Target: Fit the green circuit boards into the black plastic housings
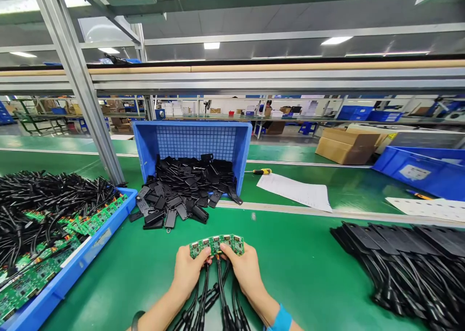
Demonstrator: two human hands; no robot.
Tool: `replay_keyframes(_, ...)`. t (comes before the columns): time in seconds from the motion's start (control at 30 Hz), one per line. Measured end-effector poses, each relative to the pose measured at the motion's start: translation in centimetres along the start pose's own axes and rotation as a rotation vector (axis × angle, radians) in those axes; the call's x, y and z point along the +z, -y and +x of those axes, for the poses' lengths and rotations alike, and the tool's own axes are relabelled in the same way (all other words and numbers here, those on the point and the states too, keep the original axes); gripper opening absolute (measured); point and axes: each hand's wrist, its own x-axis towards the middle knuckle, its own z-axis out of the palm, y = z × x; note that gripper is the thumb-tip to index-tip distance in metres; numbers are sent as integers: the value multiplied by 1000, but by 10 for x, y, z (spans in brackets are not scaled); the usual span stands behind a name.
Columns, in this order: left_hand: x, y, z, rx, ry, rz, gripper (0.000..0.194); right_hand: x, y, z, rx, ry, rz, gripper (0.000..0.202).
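Observation:
Between my two hands is a strip of green circuit boards point(217, 244), held up over the green bench. My left hand point(189, 269) pinches its left part, thumb on the front face. My right hand point(244, 268) grips the right part the same way, thumb near the middle. Black cables point(222, 292) with thick connector ends hang from the strip towards me, between my forearms. Fingers behind the boards are mostly hidden. Beyond the hands, black plastic housings point(170, 207) spill out of a tipped blue crate point(192, 124).
At left, a blue tray point(83, 258) holds more boards with black cables. Rows of black cased units with cables point(395, 253) lie at right. Farther back are a paper sheet point(296, 190), a yellow-black screwdriver point(262, 171), a cardboard box point(345, 146) and a blue bin point(421, 168). A metal post point(82, 79) rises at left.

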Motion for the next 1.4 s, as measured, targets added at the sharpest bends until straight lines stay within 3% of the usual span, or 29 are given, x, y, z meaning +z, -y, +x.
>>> replay_keyframes(0.13,6,-4,-1,74,-42,103,40,1,-1,3,-45,-72,-18,33)
replay_keyframes(0.2,6,-9,0,21,-24,36,38,0,2,4,-10,-60,76,32)
replay_keyframes(0.33,1,-15,5,-184,89,-184,40,-2,12,2,225,169,328,38)
replay_keyframes(0.43,-2,-16,7,-171,81,-145,38,1,14,-4,219,313,340,38)
replay_keyframes(0.63,4,-11,3,-17,51,71,34,8,0,-11,-8,108,122,32)
replay_keyframes(0.8,10,-10,4,122,-87,263,34,9,1,-11,-61,-17,33,33)
replay_keyframes(0.87,9,-11,6,56,-41,166,31,9,4,-10,5,-3,133,35)
replay_keyframes(1.0,3,-18,8,-226,222,-346,40,5,7,-6,243,142,409,40)
replay_keyframes(1.07,0,-20,6,-267,271,-479,40,4,8,-6,280,186,427,39)
replay_keyframes(1.17,-2,-19,4,-246,266,-441,40,4,8,-7,217,208,337,39)
replay_keyframes(1.4,-3,-11,6,-63,227,-67,32,6,3,-7,44,173,142,38)
